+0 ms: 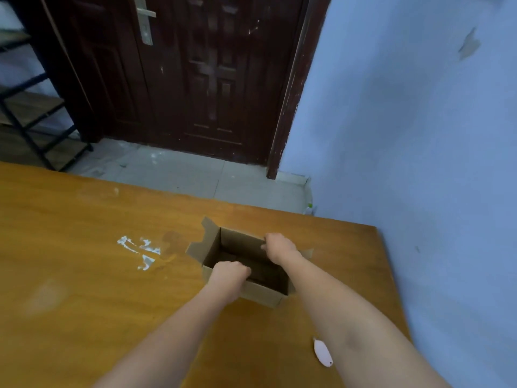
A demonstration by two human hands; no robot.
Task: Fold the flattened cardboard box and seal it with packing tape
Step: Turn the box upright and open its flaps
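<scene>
Nearest, beside the right forearm, lay a small pale pink object (323, 352) on the wooden table (84, 275), close to the table's right edge. Broad bare tabletop stretched to the left; much less room on the right, where the table ran alongside the blue wall (419, 135).

Further in, toward the table's far right corner, stood the cardboard box (260, 295), opened up, mouth upward, flaps splayed at the left and right ends. Long axis ran from near left to far right, skewed to the table's edges. No print or label readable on it.

Left hand (228, 274) gripped the near wall's top edge, fingers curled over the rim into the box. Right hand (278, 246) held the far wall's rim, fingers curled.

Left of the box, white smears (140, 252) on the wood.

Beyond the far table edge, tiled floor (181, 172), a dark door (181, 79), a metal shelf frame (33, 116) at far left.
</scene>
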